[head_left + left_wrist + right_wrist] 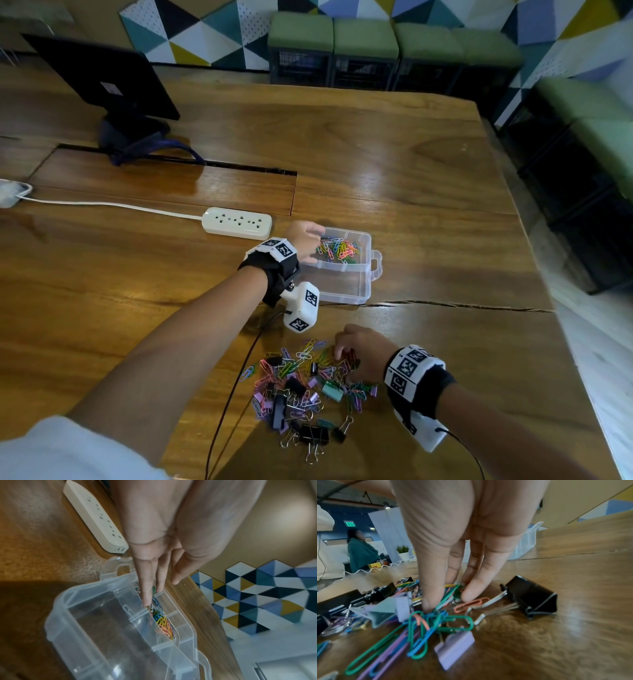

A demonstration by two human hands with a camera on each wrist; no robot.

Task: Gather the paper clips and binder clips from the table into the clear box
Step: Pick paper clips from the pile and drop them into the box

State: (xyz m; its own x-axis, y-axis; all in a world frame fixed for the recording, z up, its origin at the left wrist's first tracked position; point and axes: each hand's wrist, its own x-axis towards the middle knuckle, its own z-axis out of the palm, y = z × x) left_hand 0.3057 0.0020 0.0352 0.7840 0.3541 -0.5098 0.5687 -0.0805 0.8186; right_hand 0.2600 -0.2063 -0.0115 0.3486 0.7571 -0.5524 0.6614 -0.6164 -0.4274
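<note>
The clear box (346,296) stands open on the wooden table, its far compartment heaped with coloured paper clips (339,248). My left hand (308,240) hovers over that compartment. In the left wrist view its fingers (145,588) point straight down onto the paper clips (163,623) inside the clear box (56,615), and the near compartment holds nothing. Nearer me lies a mixed pile of paper clips and binder clips (298,387). My right hand (346,356) is arched on the pile's far right side. There my right hand (448,599) pinches green paper clips between thumb and fingertips, beside a black binder clip (534,597).
A white power strip (236,222) lies just left of the box, its cord running left. A monitor (102,78) stands at the back left. A black cable (233,387) runs past the pile's left side. The table edge (548,308) is to the right.
</note>
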